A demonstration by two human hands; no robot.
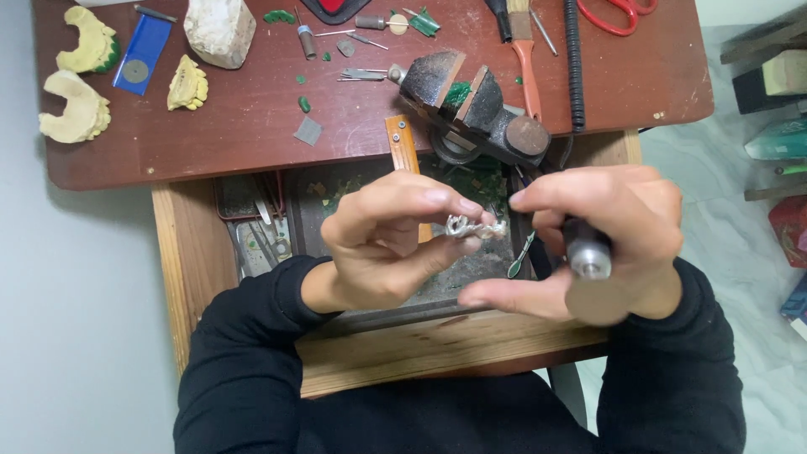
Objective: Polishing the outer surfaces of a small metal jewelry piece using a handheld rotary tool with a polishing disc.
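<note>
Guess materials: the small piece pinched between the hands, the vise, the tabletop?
Small piece, pinched in left hand: likely cast metal, silvery and rough.
Vise: dark worn metal, probably iron or steel, rust-brown on its round base.
Tabletop: reddish-brown, smooth, looks like varnished wood or laminate.

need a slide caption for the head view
Left hand pinches a small metal piece; right hand grips a rotary handpiece.

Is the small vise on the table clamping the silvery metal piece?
No, the left hand pinches the silvery metal piece; the vise grips something green.
</note>
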